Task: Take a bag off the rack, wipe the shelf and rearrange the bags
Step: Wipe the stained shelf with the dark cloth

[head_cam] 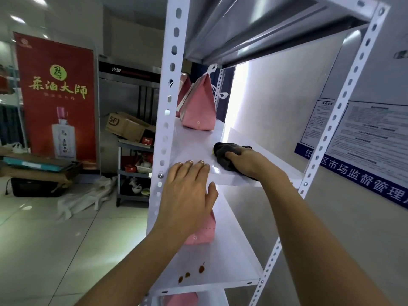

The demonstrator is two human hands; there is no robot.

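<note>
We count four pink bags: two [199, 104] [183, 89] at the shelf's [192, 146] far end, one [204, 230] below, another [181, 299] lower, while our right hand [247, 161] grips one dark cloth [225, 152] mid-shelf and our left hand [187, 191] rests flat, fingers straight, on the front edge.

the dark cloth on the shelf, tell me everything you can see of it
The cloth is dark grey, soft and bunched, with a small yellow spot at its left edge. It lies on the white shelf, towards the right side. The right hand grips it from above, covering its near part.
</note>
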